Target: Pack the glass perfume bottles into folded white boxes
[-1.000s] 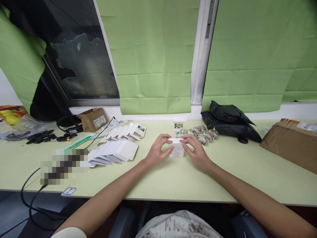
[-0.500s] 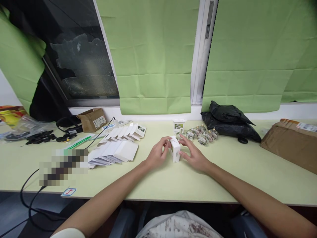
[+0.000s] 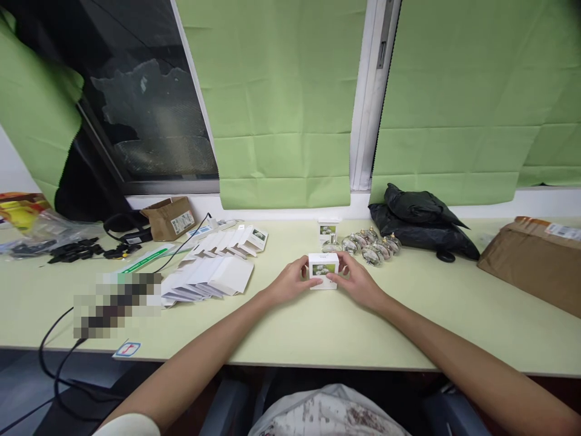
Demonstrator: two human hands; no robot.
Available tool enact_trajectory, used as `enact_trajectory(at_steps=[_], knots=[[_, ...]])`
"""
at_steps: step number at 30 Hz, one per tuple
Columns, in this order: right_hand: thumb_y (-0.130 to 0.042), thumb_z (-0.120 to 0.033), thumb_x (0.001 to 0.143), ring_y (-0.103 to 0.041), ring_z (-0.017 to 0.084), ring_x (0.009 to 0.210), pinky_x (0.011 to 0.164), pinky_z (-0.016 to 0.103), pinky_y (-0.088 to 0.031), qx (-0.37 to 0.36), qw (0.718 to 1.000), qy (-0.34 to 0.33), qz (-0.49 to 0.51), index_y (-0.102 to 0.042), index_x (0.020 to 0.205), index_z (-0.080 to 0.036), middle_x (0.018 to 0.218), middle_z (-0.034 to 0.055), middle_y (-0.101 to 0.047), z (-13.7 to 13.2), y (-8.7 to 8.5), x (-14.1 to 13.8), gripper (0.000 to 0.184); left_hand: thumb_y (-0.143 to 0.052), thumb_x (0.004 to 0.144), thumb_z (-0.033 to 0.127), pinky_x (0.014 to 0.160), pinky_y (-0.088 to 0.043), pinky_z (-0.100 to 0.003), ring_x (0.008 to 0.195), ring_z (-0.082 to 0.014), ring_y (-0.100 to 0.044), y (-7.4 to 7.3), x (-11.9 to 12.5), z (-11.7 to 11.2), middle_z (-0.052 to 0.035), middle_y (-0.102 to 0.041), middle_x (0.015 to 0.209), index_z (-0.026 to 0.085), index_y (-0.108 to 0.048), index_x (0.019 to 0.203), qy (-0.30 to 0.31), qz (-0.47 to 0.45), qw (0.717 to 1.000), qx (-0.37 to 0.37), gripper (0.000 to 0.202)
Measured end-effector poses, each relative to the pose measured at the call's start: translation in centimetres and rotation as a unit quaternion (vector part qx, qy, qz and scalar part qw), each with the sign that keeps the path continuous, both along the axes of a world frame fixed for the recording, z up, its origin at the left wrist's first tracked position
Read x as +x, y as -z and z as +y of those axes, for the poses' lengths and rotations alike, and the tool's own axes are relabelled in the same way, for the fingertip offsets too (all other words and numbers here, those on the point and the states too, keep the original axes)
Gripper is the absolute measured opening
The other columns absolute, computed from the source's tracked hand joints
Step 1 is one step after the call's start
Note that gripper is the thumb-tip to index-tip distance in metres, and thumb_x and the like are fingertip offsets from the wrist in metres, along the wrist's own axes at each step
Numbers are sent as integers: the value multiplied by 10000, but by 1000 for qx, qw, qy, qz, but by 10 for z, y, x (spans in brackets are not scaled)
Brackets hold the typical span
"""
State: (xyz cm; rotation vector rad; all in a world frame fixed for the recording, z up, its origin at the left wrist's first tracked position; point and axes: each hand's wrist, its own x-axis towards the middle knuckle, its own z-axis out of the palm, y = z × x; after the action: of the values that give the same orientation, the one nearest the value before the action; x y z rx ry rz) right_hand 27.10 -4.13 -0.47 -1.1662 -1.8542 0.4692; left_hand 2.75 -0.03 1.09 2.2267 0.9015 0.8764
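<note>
A small white box (image 3: pixel 323 270) with a green-and-white picture on its front stands on the pale green table (image 3: pixel 290 327), held from both sides. My left hand (image 3: pixel 290 283) grips its left side, fingers curled round it. My right hand (image 3: pixel 358 281) grips its right side, thumb on the front. Just behind the box lies a row of several small round glass bottles (image 3: pixel 367 247), and another small white box (image 3: pixel 327 229) stands at the back.
Flat unfolded white cartons (image 3: pixel 213 266) lie fanned out to the left. A black bag (image 3: pixel 420 224) sits by the wall, brown cardboard (image 3: pixel 531 260) at far right, an open small carton (image 3: pixel 169 218) and black cables (image 3: pixel 77 249) at far left.
The white box has been turned between both hands: earlier its printed text side faced me, then a narrow edge, and now the picture side faces me.
</note>
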Motion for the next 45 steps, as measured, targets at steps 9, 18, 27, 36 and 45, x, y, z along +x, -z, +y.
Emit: enact_trajectory(at_steps=[9,18,27,36,45], knots=[[-625,-379,943,-612,161,763,711,336,-509,-52,998,-9,-35,-467,1413,-246,1190,47,-651,6,11,2,514,-710,904,468,606,-463,-276,689,-170,-614,10,-8,20,-19,-720,902,214,-607,1229,-52,20,998,0,425],[-608,-411,958,-592,174,841,801,368,-512,-56,996,-10,-67,-444,1431,-254,1198,50,-616,10,20,3,524,-797,831,388,765,-544,-337,858,-243,-700,2,-24,96,-96,-748,1117,210,-594,1229,-136,71,988,-8,480],[-588,-414,972,-565,185,887,839,369,-493,-81,993,-41,-79,-484,1379,-275,1208,51,-618,4,13,1,442,-884,712,469,552,-515,-251,724,-175,-661,-3,-16,183,-114,-717,1172,179,-592,1239,-125,46,989,-58,669],[-587,-401,974,-562,189,922,867,367,-479,-90,991,-53,-88,-493,1371,-276,1219,50,-614,4,12,0,427,-870,709,470,570,-519,-260,698,-154,-630,2,-24,236,-100,-696,1106,177,-594,1204,-103,16,990,-95,637],[-588,-371,966,-558,161,835,789,333,-461,-78,992,-56,-76,-565,1262,-255,1151,34,-615,11,15,3,318,-860,715,481,668,-535,-289,777,-177,-621,4,-30,245,-93,-686,1052,158,-589,1216,-85,2,991,-100,656]])
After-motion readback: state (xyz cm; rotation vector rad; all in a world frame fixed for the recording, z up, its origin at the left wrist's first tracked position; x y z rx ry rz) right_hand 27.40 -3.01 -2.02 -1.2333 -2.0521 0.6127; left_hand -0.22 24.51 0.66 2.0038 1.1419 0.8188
